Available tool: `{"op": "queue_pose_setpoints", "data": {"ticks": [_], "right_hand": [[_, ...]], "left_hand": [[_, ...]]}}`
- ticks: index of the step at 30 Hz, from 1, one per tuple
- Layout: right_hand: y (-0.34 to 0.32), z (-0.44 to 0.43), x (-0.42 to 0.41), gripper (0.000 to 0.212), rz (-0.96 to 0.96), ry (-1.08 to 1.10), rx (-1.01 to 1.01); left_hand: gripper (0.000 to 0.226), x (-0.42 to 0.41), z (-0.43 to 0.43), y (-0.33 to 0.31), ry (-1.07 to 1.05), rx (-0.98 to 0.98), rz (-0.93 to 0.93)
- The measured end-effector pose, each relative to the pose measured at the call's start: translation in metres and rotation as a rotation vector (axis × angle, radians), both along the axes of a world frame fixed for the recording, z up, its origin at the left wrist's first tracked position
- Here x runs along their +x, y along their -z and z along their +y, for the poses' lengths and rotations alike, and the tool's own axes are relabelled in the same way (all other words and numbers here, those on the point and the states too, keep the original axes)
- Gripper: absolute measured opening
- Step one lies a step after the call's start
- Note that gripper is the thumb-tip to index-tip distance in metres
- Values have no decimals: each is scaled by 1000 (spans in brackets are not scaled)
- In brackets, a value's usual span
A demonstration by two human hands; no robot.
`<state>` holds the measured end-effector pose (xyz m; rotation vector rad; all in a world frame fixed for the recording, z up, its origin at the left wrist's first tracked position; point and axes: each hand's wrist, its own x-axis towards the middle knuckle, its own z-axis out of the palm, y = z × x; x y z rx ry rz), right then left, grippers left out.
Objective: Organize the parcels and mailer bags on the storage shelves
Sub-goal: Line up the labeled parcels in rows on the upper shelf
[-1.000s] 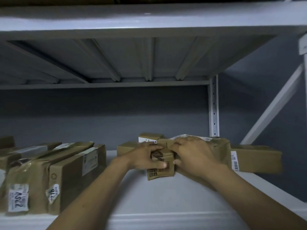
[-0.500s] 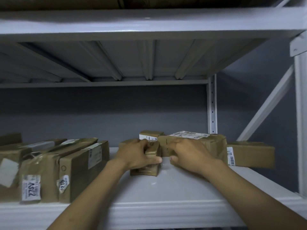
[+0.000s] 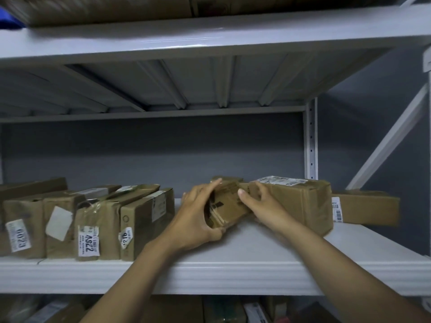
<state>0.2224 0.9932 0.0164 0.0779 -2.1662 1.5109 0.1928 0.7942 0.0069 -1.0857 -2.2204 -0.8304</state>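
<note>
A small brown cardboard parcel (image 3: 225, 206) is tilted just above the white middle shelf (image 3: 256, 243). My left hand (image 3: 198, 215) grips it from the left and underneath, thumb at its lower front edge. My right hand (image 3: 258, 203) holds its right side with the thumb on the front face. Right behind that hand lies a larger brown box (image 3: 300, 201) with a white label on top. Another small box (image 3: 227, 178) peeks out behind the held parcel.
A row of several upright brown parcels (image 3: 98, 220) with numbered stickers fills the shelf's left part. A flat box (image 3: 366, 207) with a barcode lies at the far right. The upper shelf (image 3: 210, 40) hangs overhead. A white upright post (image 3: 310, 141) stands at the back right. More packages sit on the shelf below.
Both hands have turned and lifted the small parcel, which now tilts with its end face toward me. The view has dropped, showing more of the shelf front and the left row.
</note>
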Motion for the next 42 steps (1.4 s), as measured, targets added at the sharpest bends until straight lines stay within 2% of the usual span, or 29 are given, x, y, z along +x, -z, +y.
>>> {"op": "queue_pose_setpoints", "data": {"ticks": [2,4,8,9,11,14,17,20,21,24,28,31,34,36,38,42], "right_hand": [[5,-5,0,70,-19,-63,-78],[14,-6,0,73,-65,-64,-82],[22,-4,7,42,-110,-102,-102],[22,-3,8,41,-118,-130,-123],[22,-4,9,55,-111,-190,-146],[21,-9,14,52,-59,-177,-90],[18,-11,17,34,22,-187,-207],[8,-11,21,14,1,-272,-390],[4,-11,21,18,-22,-303,-426],[-6,-14,23,47,-69,-397,-507],[-11,-13,23,38,137,-254,-437],[-11,-9,25,72,277,-180,-240],[-7,-14,25,95,260,-269,-100],[-5,-14,26,94,238,-350,-104],[-6,-11,29,80,200,-376,-160],[-8,-14,35,65,165,-245,-151]], "left_hand": [[102,7,-6,1,37,-13,-11],[106,13,-11,3,89,64,-146],[115,15,-20,9,19,203,-317],[108,14,-22,11,11,207,-345],[91,13,-24,14,35,204,-395],[95,12,-24,12,83,237,-476],[96,12,-21,11,62,271,-469],[83,12,-17,14,47,353,-362],[81,11,-16,16,69,381,-333],[85,13,-10,16,157,441,-301],[96,10,-10,11,165,360,-323],[87,11,-10,8,117,297,-317],[75,17,-3,9,109,289,-326],[82,15,-1,11,105,362,-306],[87,12,-4,12,111,430,-297],[83,18,-8,12,187,412,-334]]}}
